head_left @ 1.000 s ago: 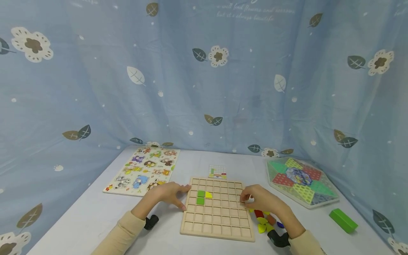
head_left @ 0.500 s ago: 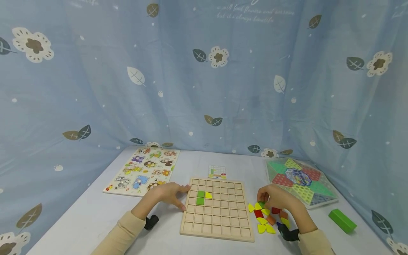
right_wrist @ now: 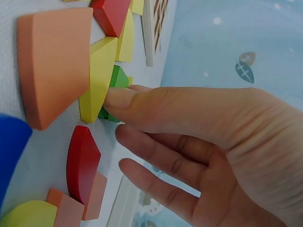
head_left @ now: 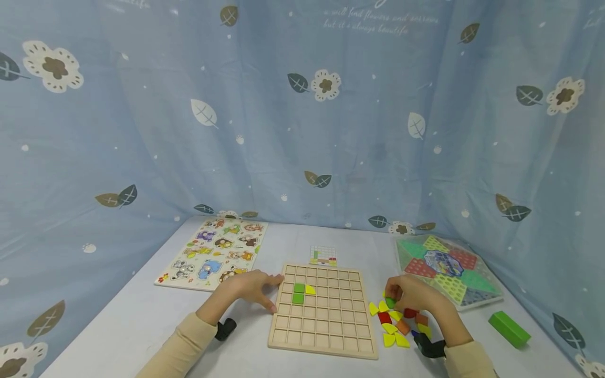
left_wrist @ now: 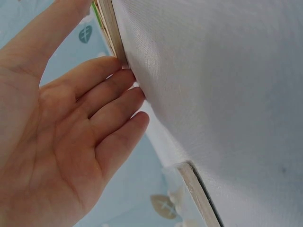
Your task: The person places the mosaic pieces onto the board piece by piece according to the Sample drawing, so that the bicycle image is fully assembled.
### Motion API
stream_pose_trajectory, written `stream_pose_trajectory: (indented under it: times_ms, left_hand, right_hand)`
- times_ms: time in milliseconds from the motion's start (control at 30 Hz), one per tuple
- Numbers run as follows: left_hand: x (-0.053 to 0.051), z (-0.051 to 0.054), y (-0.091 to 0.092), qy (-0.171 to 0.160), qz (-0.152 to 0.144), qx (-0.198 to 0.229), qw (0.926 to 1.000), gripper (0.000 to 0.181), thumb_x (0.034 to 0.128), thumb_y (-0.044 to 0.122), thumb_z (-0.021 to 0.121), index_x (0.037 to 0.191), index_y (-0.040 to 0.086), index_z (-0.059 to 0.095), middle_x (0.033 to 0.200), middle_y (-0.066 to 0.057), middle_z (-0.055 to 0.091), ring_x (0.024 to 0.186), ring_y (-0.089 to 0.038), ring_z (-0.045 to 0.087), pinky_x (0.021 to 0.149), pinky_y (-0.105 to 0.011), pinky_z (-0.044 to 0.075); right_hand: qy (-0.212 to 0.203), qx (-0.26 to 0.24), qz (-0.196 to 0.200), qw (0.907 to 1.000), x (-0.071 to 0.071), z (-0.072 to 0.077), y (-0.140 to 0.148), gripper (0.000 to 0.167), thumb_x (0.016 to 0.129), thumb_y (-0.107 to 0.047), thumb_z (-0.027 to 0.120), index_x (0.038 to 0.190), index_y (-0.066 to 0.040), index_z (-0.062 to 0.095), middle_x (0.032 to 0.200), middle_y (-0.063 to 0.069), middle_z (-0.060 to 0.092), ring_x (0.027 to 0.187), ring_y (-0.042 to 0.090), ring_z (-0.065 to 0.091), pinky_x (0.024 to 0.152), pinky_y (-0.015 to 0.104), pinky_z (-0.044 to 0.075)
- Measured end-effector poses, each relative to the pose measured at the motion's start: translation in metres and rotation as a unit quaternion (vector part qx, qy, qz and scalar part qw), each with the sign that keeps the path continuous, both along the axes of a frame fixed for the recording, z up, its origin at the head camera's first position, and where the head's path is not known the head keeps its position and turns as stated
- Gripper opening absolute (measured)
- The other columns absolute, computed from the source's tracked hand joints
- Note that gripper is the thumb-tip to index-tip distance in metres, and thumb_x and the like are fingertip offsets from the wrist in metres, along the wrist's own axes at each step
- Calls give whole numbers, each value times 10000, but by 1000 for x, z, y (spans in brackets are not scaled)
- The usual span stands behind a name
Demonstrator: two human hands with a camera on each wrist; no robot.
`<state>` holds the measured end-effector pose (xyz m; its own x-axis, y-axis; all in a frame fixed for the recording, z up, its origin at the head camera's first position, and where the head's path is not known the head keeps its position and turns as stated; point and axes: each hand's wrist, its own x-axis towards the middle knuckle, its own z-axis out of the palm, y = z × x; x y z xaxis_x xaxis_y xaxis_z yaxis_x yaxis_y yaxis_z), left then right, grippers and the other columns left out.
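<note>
A square wooden grid board [head_left: 323, 325] lies in the middle of the table. Two green squares [head_left: 298, 298] and a yellow quarter-round piece [head_left: 310, 290] sit in its cells. My left hand [head_left: 252, 289] rests with straight fingers and thumb against the board's left edge. In the left wrist view, the fingertips touch the wooden side and the palm holds nothing. To the right of the board, my right hand [head_left: 416, 295] is over loose coloured pieces. Its thumb and forefinger pinch a small green block [right_wrist: 119, 78] low among them; the forefinger is mostly hidden behind the thumb.
Yellow, red, orange and blue pieces [head_left: 388, 339] surround the right hand. A printed pattern card [head_left: 323, 254] lies behind the board. An animal puzzle board [head_left: 212, 252] is at the left, a hexagonal box [head_left: 446, 268] at the right, and a long green block [head_left: 509, 329] in front of it.
My right hand has moved from the board's right edge rightward to the loose pieces, where it now pinches the green block. The left hand and the pieces on the board stay put.
</note>
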<state>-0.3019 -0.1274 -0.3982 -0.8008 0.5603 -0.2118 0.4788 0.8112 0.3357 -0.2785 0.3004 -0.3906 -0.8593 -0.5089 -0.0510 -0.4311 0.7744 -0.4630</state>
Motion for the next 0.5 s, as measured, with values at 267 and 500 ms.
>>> stream_pose_trajectory:
  times_ms: [267, 500]
  left_hand:
    - [1, 1, 0, 30, -21, -22, 10000, 876, 733, 488, 782, 1468, 164, 432, 1473, -66, 441, 1340, -297, 411, 1078, -454, 371]
    - [3, 2, 0, 30, -35, -85, 10000, 871, 744, 490, 775, 1471, 159, 426, 1476, -64, 435, 1346, -295, 403, 1083, -451, 366]
  right_hand:
    - [150, 110, -225, 9996, 1, 2, -3, 163, 756, -13, 779, 813, -124, 673, 774, -24, 569, 704, 162, 487, 594, 256, 488]
    - [91, 83, -187, 9997, 2, 7, -1, 138, 781, -21, 753, 824, -127, 675, 810, -31, 601, 764, 191, 523, 639, 268, 505]
